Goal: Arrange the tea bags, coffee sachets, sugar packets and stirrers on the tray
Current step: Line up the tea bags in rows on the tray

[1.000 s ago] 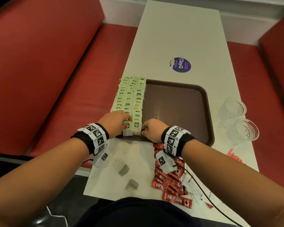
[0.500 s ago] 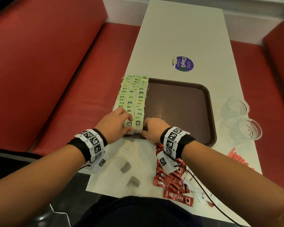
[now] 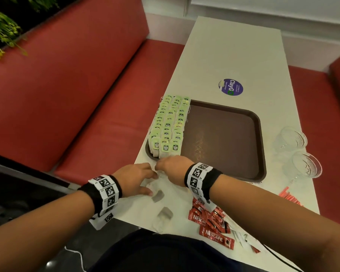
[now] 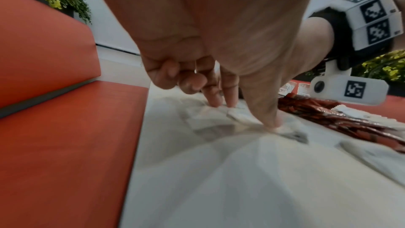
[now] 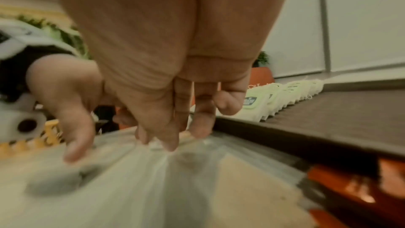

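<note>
A brown tray holds three rows of green-tagged tea bags along its left side. Both hands are on the white table just in front of the tray. My left hand has its thumb and two fingers down on opposite edges of a loose tea bag, pinching it so that the paper creases. My right hand points down beside the tray's near edge with its fingertips gathered over a small pale piece, which is too blurred to make out. Another loose tea bag lies nearer to me.
Red coffee sachets are heaped at the near right, with white sugar packets beside them. Red stirrers lie at the table's right edge. Two glasses stand right of the tray. Red benches flank the table.
Both hands have left the near end of the tea bag rows and drawn back onto the table, where the left hand now reaches the loose tea bags.
</note>
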The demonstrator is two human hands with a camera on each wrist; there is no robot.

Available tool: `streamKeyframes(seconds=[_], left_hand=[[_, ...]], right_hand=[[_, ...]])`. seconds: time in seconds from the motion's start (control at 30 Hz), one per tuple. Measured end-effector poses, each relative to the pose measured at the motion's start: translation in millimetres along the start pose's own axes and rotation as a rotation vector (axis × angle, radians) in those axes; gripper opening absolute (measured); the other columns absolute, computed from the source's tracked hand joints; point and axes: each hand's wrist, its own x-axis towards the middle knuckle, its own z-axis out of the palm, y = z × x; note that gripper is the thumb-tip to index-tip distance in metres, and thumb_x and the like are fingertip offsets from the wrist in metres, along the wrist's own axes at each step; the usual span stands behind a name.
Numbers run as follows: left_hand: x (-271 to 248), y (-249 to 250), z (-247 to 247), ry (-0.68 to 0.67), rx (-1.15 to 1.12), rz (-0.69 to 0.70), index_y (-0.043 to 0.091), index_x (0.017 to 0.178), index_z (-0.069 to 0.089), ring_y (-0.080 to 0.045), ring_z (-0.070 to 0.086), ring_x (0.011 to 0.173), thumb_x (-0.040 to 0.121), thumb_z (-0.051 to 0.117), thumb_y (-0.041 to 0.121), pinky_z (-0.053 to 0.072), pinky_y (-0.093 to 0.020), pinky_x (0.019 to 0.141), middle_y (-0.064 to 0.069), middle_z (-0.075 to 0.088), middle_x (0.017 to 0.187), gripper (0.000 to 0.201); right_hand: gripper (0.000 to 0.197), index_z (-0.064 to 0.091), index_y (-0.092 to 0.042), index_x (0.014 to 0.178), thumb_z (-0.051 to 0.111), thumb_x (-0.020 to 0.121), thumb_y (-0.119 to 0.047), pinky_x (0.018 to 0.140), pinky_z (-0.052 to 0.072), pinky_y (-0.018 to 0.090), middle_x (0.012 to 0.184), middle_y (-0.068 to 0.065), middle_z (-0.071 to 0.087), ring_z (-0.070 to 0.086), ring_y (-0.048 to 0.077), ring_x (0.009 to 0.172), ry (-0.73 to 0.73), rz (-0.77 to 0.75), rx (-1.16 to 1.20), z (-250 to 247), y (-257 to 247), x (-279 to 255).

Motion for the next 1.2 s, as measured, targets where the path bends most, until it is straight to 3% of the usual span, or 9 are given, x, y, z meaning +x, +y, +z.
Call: streamKeyframes(seconds=[0.23,0.4,0.53,0.67,0.83,0.9,1.03,1.13,1.2], left_hand=[[-4,-2,4,-0.02,-0.003,-0.011,0.03,0.117,0.059,-0.013,0.056,0.095,0.085,0.068,0.053,0.043,-0.027,0.076,0.011,0.049,0.116,0.04],[-2,4,-7,-0.071,0.022,-0.046,0.031,0.091,0.053,-0.015,0.056,0.082,0.086,0.069,0.048,0.047,-0.033,0.072,0.011,0.058,0.091,0.024],[-2,6,-16,-0.004,-0.096,-0.074,0.03,0.106,0.05,-0.013,0.052,0.071,0.087,0.07,0.043,0.04,-0.029,0.066,0.012,0.056,0.079,0.031],[-1,5,-36,0.066,-0.131,-0.045,0.038,0.104,0.065,-0.003,0.048,0.068,0.088,0.07,0.042,0.036,-0.024,0.066,0.019,0.051,0.072,0.017],[4,7,-60,0.103,-0.173,-0.006,0.032,0.125,0.066,0.014,0.045,0.062,0.087,0.075,0.032,0.034,-0.002,0.061,0.019,0.057,0.081,0.039],[11,8,-64,0.173,-0.154,0.013,0.035,0.116,0.072,0.016,0.047,0.063,0.091,0.07,0.033,0.039,-0.006,0.066,0.022,0.062,0.08,0.025],[30,10,-66,0.279,-0.204,0.026,0.037,0.106,0.074,-0.005,0.055,0.084,0.093,0.065,0.038,0.048,-0.032,0.078,0.017,0.06,0.094,0.016],[44,14,-66,0.329,-0.23,0.04,0.029,0.108,0.074,-0.013,0.055,0.089,0.093,0.066,0.04,0.046,-0.034,0.079,0.013,0.053,0.098,0.021],[51,17,-68,0.326,-0.244,0.08,0.028,0.109,0.074,-0.011,0.057,0.093,0.094,0.064,0.041,0.049,-0.035,0.082,0.013,0.058,0.102,0.022]], right_hand=[[0.031,0.06,-0.011,0.124,0.047,0.097,-0.004,0.083,0.051,0.041,0.122,0.008,0.057,0.06,0.033,0.109,-0.016,0.012,-0.142,6,3,2],[0.028,0.063,-0.008,0.122,0.057,0.095,-0.008,0.083,0.05,0.039,0.12,0.012,0.056,0.059,0.033,0.107,-0.092,0.059,-0.112,13,6,3],[0.024,0.067,-0.01,0.116,0.053,0.097,-0.016,0.074,0.042,0.034,0.115,0.011,0.056,0.059,0.031,0.102,-0.046,0.114,-0.003,17,9,-4],[0.025,0.073,-0.013,0.111,0.058,0.096,-0.025,0.087,0.045,0.036,0.113,0.005,0.061,0.054,0.026,0.108,0.158,0.17,0.247,11,15,-18],[0.023,0.07,-0.021,0.109,0.049,0.101,-0.019,0.091,0.05,0.033,0.106,0.003,0.072,0.062,0.019,0.102,0.306,0.302,0.537,6,26,-39],[0.025,0.065,-0.026,0.103,0.043,0.103,-0.017,0.08,0.053,0.03,0.098,0.0,0.072,0.065,0.016,0.09,0.345,0.354,0.682,4,30,-44],[0.027,0.059,-0.016,0.085,0.037,0.097,-0.006,0.051,0.044,0.023,0.075,0.002,0.063,0.055,0.009,0.053,0.475,0.453,0.902,-2,33,-49],[0.021,0.052,-0.011,0.071,0.04,0.088,-0.007,0.048,0.039,0.029,0.061,0.004,0.051,0.043,0.015,0.044,0.547,0.486,1.144,0,34,-51],[0.014,0.051,-0.015,0.072,0.047,0.082,-0.023,0.053,0.04,0.033,0.067,0.008,0.052,0.043,0.017,0.051,0.554,0.455,1.128,2,35,-50]])
